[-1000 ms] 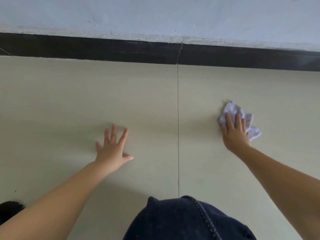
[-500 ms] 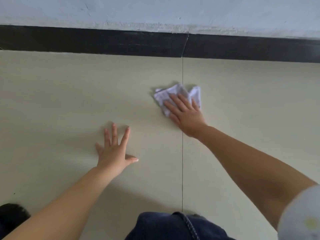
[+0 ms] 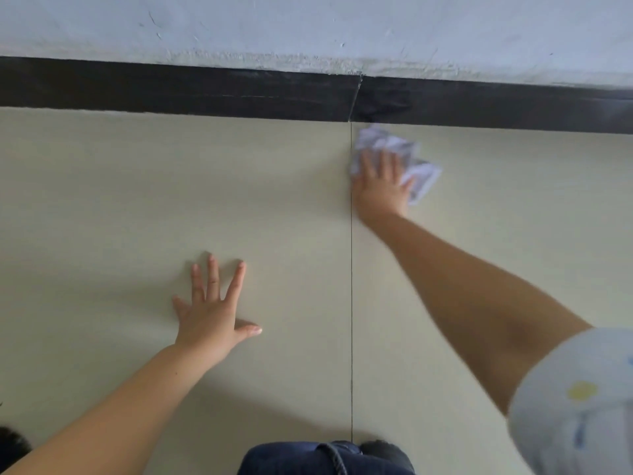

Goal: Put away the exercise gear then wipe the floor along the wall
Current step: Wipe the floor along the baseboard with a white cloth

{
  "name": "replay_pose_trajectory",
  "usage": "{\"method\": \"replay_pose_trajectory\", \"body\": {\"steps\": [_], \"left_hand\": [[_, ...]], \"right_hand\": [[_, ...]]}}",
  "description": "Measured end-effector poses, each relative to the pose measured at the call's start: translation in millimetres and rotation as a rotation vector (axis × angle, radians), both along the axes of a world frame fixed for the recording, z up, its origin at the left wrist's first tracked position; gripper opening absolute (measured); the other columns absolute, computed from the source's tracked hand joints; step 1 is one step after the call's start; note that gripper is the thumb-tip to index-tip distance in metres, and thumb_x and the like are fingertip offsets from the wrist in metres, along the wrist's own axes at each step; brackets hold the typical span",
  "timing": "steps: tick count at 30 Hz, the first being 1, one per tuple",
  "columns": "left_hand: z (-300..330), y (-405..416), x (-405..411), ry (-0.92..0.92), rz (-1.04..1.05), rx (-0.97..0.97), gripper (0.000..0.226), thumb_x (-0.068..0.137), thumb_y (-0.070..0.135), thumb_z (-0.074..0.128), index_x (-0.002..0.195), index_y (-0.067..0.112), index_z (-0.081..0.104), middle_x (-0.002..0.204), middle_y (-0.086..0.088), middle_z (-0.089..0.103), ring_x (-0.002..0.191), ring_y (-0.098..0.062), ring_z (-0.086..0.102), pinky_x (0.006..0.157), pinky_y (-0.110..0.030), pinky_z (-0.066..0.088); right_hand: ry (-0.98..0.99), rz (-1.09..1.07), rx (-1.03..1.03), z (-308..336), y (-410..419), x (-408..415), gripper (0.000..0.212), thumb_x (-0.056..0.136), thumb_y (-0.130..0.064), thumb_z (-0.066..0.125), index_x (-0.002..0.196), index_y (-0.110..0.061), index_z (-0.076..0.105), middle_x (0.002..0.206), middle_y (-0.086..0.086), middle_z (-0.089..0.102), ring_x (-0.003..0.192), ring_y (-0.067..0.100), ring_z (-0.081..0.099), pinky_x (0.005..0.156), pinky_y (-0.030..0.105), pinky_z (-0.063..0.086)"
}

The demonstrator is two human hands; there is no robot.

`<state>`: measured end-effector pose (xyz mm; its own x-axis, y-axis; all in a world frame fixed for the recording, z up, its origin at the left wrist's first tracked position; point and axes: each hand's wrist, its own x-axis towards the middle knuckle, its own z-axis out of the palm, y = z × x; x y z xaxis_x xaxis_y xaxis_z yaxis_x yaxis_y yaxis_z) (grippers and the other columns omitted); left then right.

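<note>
We saw the crumpled white cloth (image 3: 394, 156) on the pale floor tile (image 3: 137, 207), its long axis slanting from upper left to lower right, far end touching the dark baseboard (image 3: 205, 90), just right of the grout line (image 3: 351, 269). R hand (image 3: 382, 186) pressed flat on it, fingers straight, toward the wall (image 3: 308, 25). L hand (image 3: 212, 317) lay flat w/ fingers spread on bare tile, well apart from the cloth. Denim knee (image 3: 308, 461) at bottom

No readable text anywhere (cloth (image 3: 394, 145) pattern blurred).
</note>
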<state>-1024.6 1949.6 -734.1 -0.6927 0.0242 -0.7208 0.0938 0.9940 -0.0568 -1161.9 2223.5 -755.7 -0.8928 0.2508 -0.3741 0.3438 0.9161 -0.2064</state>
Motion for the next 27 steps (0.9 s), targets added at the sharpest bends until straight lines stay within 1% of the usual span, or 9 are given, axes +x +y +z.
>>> {"method": "replay_pose_trajectory", "body": {"steps": [3, 7, 9, 12, 16, 19, 23, 25, 27], "left_hand": [[-0.3, 0.8, -1.0, 0.007, 0.022, 0.016, 0.112, 0.075, 0.069, 0.056, 0.144, 0.033, -0.025, 0.149, -0.011, -0.038, 0.141, -0.037, -0.024, 0.109, -0.062, 0.018], [0.5, -0.5, 2.0, 0.024, 0.037, 0.031, 0.113, 0.074, 0.069, 0.058, 0.145, 0.034, -0.022, 0.150, -0.009, -0.037, 0.142, -0.036, -0.025, 0.109, -0.062, 0.017], [1.2, -0.6, 2.8, 0.034, 0.039, 0.043, 0.113, 0.074, 0.068, 0.059, 0.145, 0.034, -0.021, 0.151, -0.009, -0.036, 0.142, -0.035, -0.025, 0.109, -0.062, 0.017], [0.9, -0.5, 2.3, 0.038, 0.044, 0.045, 0.113, 0.074, 0.068, 0.059, 0.146, 0.033, -0.020, 0.151, -0.009, -0.035, 0.142, -0.035, -0.025, 0.109, -0.062, 0.016], [1.4, -0.3, 1.8, 0.027, 0.049, 0.056, 0.112, 0.074, 0.067, 0.059, 0.146, 0.034, -0.021, 0.151, -0.010, -0.036, 0.142, -0.035, -0.025, 0.109, -0.064, 0.015], [2.3, 0.4, 1.3, 0.028, 0.033, 0.035, 0.112, 0.074, 0.068, 0.057, 0.145, 0.034, -0.023, 0.150, -0.011, -0.037, 0.141, -0.036, -0.025, 0.109, -0.063, 0.016], [3.2, 0.6, 2.4, 0.033, 0.058, 0.056, 0.113, 0.074, 0.067, 0.060, 0.145, 0.034, -0.022, 0.151, -0.009, -0.036, 0.142, -0.034, -0.025, 0.109, -0.064, 0.015], [1.8, -0.4, 3.1, 0.052, 0.068, 0.067, 0.114, 0.072, 0.068, 0.060, 0.146, 0.034, -0.021, 0.152, -0.008, -0.034, 0.143, -0.033, -0.023, 0.109, -0.064, 0.015], [1.3, -1.1, 3.5, 0.057, 0.065, 0.074, 0.114, 0.072, 0.068, 0.060, 0.146, 0.033, -0.019, 0.153, -0.008, -0.033, 0.143, -0.032, -0.022, 0.109, -0.064, 0.015]], "right_hand": [[-0.002, 0.414, -0.043, -1.3, -66.0, 22.4, 0.051, 0.103, -0.041, 0.016, 0.152, -0.034, 0.002, 0.161, -0.002, -0.009, 0.147, 0.023, -0.013, 0.115, 0.053, -0.009], [0.040, 0.660, -0.073, -2.8, -17.3, 42.1, 0.050, 0.101, -0.044, 0.018, 0.151, -0.037, 0.010, 0.161, -0.009, -0.001, 0.148, 0.016, -0.004, 0.118, 0.048, -0.003], [0.085, 0.481, -0.030, -6.9, 37.8, 55.6, 0.052, 0.100, -0.048, 0.015, 0.150, -0.040, 0.009, 0.160, -0.010, -0.001, 0.148, 0.013, -0.005, 0.118, 0.050, 0.000], [0.099, -0.078, 0.023, -5.2, 102.6, 62.4, 0.051, 0.101, -0.042, 0.023, 0.151, -0.037, 0.014, 0.161, -0.004, 0.002, 0.148, 0.015, -0.002, 0.117, 0.052, 0.001], [-0.038, -0.477, 0.026, -0.3, 60.5, 16.9, 0.052, 0.102, -0.035, 0.023, 0.152, -0.035, 0.007, 0.161, 0.003, -0.004, 0.147, 0.026, -0.008, 0.116, 0.056, -0.003], [0.061, -0.071, 0.057, -9.7, -29.0, -6.7, 0.055, 0.100, -0.027, 0.027, 0.151, -0.033, 0.009, 0.159, 0.007, 0.004, 0.146, 0.030, -0.005, 0.113, 0.062, 0.007], [0.015, 0.711, -0.022, -5.4, -122.2, 20.3, 0.051, 0.104, -0.037, 0.021, 0.152, -0.031, 0.006, 0.161, 0.002, -0.006, 0.147, 0.029, -0.010, 0.113, 0.057, -0.007], [0.051, 0.881, -0.082, -6.8, -110.5, 46.2, 0.050, 0.102, -0.040, 0.021, 0.151, -0.032, 0.016, 0.161, -0.002, 0.005, 0.148, 0.026, -0.001, 0.115, 0.052, -0.006], [0.098, 0.852, -0.078, -16.5, -69.5, 69.5, 0.051, 0.098, -0.042, 0.023, 0.147, -0.029, 0.032, 0.157, 0.001, 0.025, 0.145, 0.028, 0.018, 0.114, 0.056, 0.009]]}}
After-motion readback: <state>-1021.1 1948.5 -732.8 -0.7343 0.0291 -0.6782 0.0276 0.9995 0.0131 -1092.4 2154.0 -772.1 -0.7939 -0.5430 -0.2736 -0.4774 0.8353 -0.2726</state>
